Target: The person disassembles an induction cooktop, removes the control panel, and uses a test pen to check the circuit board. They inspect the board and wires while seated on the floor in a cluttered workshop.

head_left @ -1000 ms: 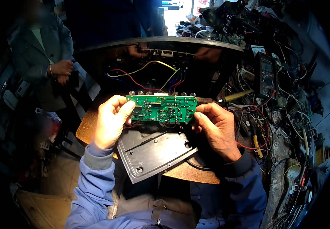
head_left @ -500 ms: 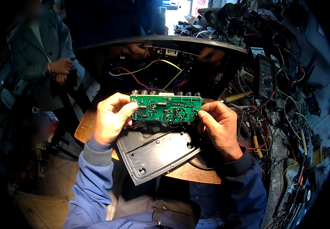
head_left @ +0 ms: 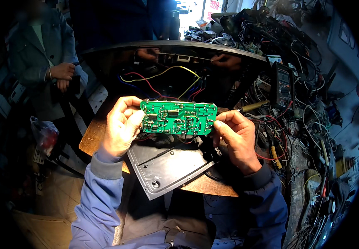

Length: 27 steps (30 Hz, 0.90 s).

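Observation:
A green circuit board [head_left: 178,119] with small soldered parts is held up between my two hands, its component-studded face toward me. My left hand [head_left: 121,126] pinches the board's left end between thumb and fingers. At the right end, the thumb and fingers of my right hand [head_left: 238,137] grip its edge. Below the board, a grey plastic panel [head_left: 169,170] lies tilted on the wooden surface [head_left: 216,186]. Behind the board run yellow, red and blue wires [head_left: 171,69] inside a dark, glossy housing [head_left: 117,56], which mirrors my hands.
A multimeter [head_left: 282,87] stands on the right amid heaped cables and tools. Near it lie a yellow-handled tool [head_left: 254,106] and a red wire [head_left: 285,139]. At the far left, a person [head_left: 48,54] stands with hands together. A plastic bag [head_left: 45,135] hangs below.
The board has tipped so that its face shows more fully and the round knobs along its top edge are mostly hidden. Both hands keep their grip, shifted slightly left.

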Available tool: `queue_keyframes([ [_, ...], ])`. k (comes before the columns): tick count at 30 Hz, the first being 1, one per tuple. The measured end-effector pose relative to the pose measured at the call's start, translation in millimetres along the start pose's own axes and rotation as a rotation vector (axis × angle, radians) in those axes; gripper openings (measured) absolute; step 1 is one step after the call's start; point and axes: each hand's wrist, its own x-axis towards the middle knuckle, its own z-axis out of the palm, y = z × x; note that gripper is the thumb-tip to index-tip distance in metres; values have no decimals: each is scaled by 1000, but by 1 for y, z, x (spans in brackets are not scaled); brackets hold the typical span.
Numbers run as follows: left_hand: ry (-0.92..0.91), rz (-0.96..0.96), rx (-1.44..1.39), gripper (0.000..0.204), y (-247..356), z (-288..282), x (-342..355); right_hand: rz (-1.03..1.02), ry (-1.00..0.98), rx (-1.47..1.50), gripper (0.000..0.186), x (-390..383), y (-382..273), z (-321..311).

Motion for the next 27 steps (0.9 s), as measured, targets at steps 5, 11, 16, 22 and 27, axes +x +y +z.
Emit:
queue_keyframes([
  [5, -48, 42, 23, 38, 1, 2, -1, -21, 3, 1, 14, 4, 4, 0],
  [11, -33, 75, 51, 35, -1, -1, -3, -31, -78, 8, 51, 0, 4, 0],
  [16, -25, 68, 34, 36, 0, 1, -2, -155, -120, -42, 70, -3, 5, 4],
  [22, -31, 50, 31, 36, 1, 2, -3, -161, -141, -160, 73, -2, 5, 5],
  [27, -36, 78, 15, 41, -2, 3, 0, -169, -140, -204, 73, -2, 5, 5],
])
